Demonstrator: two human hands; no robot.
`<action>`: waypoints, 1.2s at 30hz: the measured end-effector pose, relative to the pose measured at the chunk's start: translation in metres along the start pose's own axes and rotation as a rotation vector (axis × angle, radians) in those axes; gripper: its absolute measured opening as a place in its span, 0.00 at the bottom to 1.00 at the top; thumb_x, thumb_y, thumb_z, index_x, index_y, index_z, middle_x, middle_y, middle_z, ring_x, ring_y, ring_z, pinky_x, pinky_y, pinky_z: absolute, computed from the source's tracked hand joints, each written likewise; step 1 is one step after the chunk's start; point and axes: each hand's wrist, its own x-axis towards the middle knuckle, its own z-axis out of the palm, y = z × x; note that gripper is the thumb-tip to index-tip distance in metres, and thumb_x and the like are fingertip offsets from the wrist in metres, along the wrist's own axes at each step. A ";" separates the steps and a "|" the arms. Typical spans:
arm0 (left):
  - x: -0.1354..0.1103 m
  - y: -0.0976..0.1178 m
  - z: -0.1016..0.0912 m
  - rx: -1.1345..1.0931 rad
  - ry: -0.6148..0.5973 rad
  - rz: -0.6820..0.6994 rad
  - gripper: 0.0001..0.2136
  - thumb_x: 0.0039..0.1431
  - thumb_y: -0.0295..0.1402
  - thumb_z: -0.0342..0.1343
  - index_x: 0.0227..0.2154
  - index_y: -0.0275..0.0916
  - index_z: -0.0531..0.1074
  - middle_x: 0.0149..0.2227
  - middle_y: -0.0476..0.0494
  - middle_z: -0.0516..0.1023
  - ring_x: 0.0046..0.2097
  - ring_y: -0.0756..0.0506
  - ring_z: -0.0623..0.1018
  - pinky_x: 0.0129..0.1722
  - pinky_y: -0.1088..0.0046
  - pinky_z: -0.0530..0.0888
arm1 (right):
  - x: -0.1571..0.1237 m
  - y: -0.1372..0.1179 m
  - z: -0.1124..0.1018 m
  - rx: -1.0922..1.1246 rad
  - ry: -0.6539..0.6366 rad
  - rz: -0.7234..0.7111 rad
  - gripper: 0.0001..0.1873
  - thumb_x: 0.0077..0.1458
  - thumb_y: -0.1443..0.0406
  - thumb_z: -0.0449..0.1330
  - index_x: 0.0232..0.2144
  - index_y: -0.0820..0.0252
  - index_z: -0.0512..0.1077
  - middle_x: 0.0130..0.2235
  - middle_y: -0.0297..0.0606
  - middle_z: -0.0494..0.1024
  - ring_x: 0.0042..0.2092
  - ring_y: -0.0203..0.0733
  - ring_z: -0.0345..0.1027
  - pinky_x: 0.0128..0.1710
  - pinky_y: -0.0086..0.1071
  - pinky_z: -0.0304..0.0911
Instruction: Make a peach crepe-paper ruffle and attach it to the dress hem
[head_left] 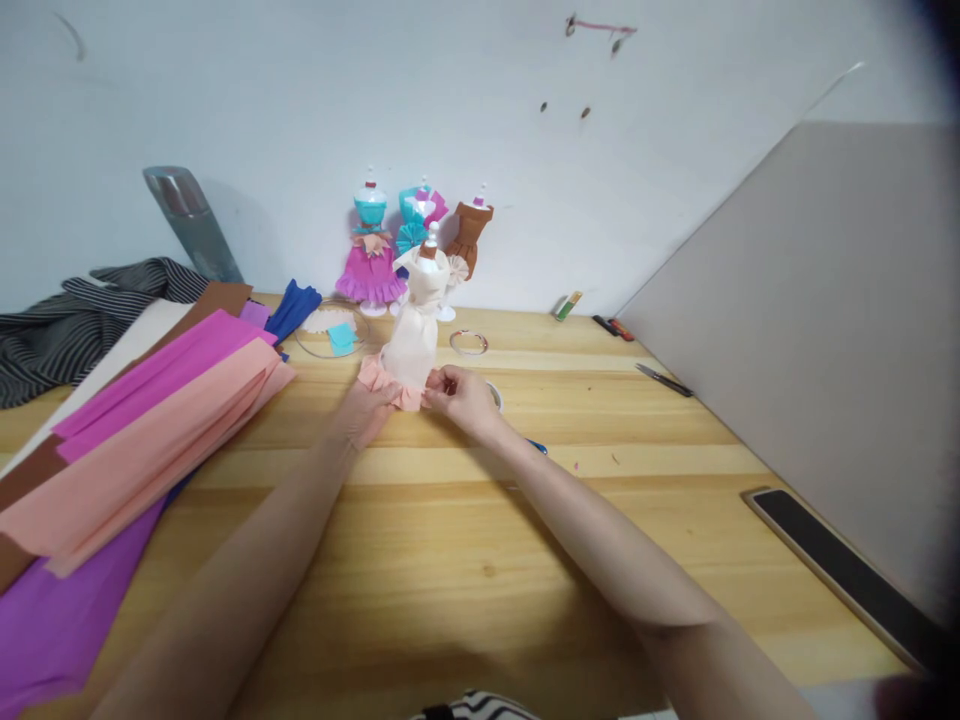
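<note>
A miniature dress form [433, 258] wears a cream crepe-paper dress [414, 335] in the middle of the table. Along the dress's hem runs a peach ruffle [409, 397]. My left hand [367, 408] grips this ruffle from the left, thumb on top. On the other side, my right hand [466, 398] is closed in a pinch at the ruffle's right end. Just behind my right fingers a tape roll [494, 395] is partly covered. A blue-handled tool [537, 446] shows beside my right forearm, mostly hidden.
Dressed mini forms [370, 255] stand by the wall. Crepe-paper sheets [172, 430], striped cloth [105, 315] and a leaning bottle [193, 225] lie left. A ring [469, 343] is behind the hands; a craft knife [664, 380] and a phone [832, 565] lie right.
</note>
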 end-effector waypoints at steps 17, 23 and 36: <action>-0.001 0.000 0.001 0.090 -0.048 0.004 0.20 0.43 0.20 0.63 0.41 0.40 0.71 0.43 0.41 0.78 0.45 0.44 0.77 0.42 0.68 0.73 | -0.002 0.007 0.010 -0.039 0.070 -0.006 0.04 0.42 0.67 0.54 0.19 0.59 0.66 0.21 0.31 0.70 0.24 0.33 0.60 0.26 0.27 0.54; -0.004 0.001 0.001 0.096 -0.127 -0.042 0.20 0.45 0.22 0.63 0.44 0.38 0.72 0.46 0.38 0.77 0.51 0.40 0.75 0.49 0.62 0.71 | -0.002 0.011 0.010 0.003 0.092 -0.004 0.04 0.42 0.66 0.55 0.21 0.60 0.68 0.23 0.32 0.71 0.25 0.34 0.61 0.27 0.27 0.56; -0.004 0.002 0.009 0.178 -0.058 0.068 0.20 0.45 0.25 0.64 0.42 0.40 0.69 0.47 0.42 0.77 0.46 0.43 0.77 0.42 0.67 0.73 | -0.013 0.001 0.017 -0.178 0.193 -0.189 0.03 0.45 0.65 0.57 0.23 0.59 0.67 0.25 0.33 0.71 0.27 0.35 0.61 0.29 0.28 0.56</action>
